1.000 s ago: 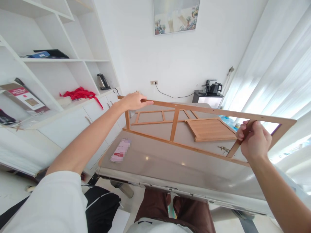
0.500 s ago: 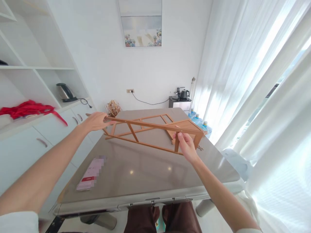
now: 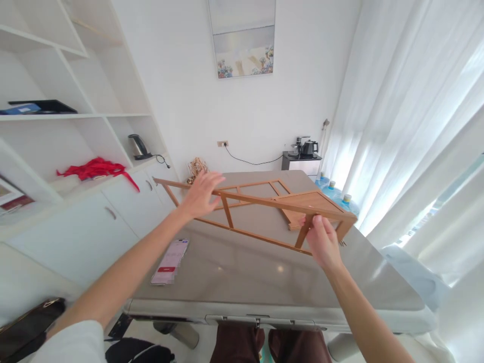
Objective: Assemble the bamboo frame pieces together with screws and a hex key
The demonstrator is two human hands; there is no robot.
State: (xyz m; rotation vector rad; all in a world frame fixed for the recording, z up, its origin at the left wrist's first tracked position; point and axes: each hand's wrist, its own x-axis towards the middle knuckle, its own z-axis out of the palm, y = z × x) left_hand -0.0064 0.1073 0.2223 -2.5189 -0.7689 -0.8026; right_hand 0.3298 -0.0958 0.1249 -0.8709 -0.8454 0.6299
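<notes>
A long wooden ladder-like frame (image 3: 227, 212) is tilted across the view above the table, its left end reaching out past the table's edge. My right hand (image 3: 324, 241) grips a short crosspiece near its right end, thumb on the near side. My left hand (image 3: 200, 195) is at the upper rail with fingers stretched and apart, not closed around the wood; whether it touches the rail I cannot tell. Behind, a second wooden frame (image 3: 259, 183) lies on the table beside flat wooden panels (image 3: 308, 200), partly hidden by the tilted frame.
The grey table (image 3: 249, 282) carries a flat pink-and-white printed item (image 3: 172, 262) at front left. Small metal pieces (image 3: 342, 243) lie near the right hand. Blue water bottles (image 3: 346, 202) stand beyond the right edge. White cabinets (image 3: 94, 222) line the left, curtains (image 3: 401, 126) the right.
My left hand has let go of the frame's left end and moved right along the upper rail, its fingers opening. My right hand keeps its grip. The view has shifted left.
</notes>
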